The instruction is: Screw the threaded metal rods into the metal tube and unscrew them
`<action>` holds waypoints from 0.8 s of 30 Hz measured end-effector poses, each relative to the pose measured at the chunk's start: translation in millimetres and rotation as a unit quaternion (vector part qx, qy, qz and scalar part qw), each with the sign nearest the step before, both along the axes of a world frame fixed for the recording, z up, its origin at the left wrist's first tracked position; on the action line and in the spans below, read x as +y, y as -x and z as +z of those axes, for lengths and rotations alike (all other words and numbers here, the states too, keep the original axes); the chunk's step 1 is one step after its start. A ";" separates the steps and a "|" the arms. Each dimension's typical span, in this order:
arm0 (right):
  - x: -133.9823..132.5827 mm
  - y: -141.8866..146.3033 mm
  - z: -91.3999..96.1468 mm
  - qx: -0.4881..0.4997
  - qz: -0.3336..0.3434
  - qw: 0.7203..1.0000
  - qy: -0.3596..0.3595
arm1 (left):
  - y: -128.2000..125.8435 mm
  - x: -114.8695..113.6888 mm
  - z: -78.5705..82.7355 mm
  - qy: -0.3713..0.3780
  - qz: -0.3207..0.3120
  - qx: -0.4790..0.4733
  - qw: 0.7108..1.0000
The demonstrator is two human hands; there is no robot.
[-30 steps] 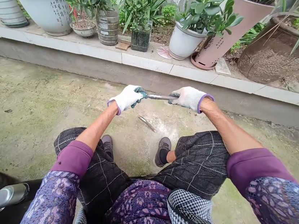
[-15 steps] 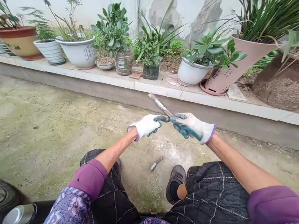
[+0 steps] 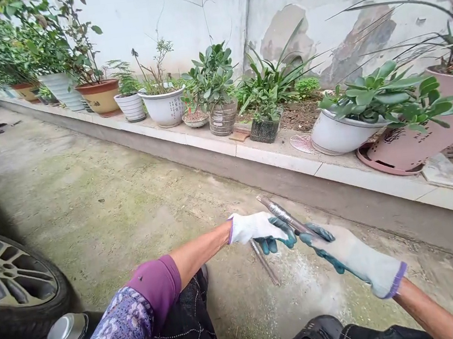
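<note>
Concrete ground (image 3: 91, 208) — a ledge (image 3: 274, 158) of potted plants (image 3: 163, 106) runs along its far edge, and a car wheel (image 3: 13, 283) stands at its left edge. The gloved left hand (image 3: 258, 229) and right hand (image 3: 353, 258) are both clamped on the lower end of a metal rod (image 3: 281, 215), which is held above the ground and tilted up-left. A second rod (image 3: 265, 264) lies on the ground just below the hands.

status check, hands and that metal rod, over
Gloved left hand and right hand both gripping metal rod. Rod tilted up, off the ground. Second rod lying on concrete below.
</note>
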State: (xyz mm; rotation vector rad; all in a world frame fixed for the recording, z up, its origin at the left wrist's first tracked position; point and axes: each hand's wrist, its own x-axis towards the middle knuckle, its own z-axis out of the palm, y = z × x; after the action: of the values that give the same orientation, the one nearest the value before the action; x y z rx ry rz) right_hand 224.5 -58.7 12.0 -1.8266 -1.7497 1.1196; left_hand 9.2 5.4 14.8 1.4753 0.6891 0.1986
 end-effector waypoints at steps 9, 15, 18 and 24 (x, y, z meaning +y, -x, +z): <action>-2.1 4.0 4.0 0.084 -0.014 0.996 -0.018 | -18.1 -10.4 -1.2 -0.019 0.153 -0.054 0.987; 4.4 8.2 7.1 0.054 -0.079 0.985 -0.141 | -43.1 -24.3 -8.8 -0.036 0.193 -0.090 0.977; 4.5 5.8 3.9 0.032 -0.081 0.986 -0.145 | -49.1 -29.8 -10.0 -0.039 0.217 -0.122 0.968; 6.6 0.9 -7.6 -0.066 -0.059 0.978 -0.189 | -40.3 -26.6 -4.5 -0.028 0.247 -0.114 0.962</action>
State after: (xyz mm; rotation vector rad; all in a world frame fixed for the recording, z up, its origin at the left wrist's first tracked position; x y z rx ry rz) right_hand 223.6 -52.1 4.4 -1.7690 -1.7538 0.5817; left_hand 49.5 -21.2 10.3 1.2844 0.8576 0.7645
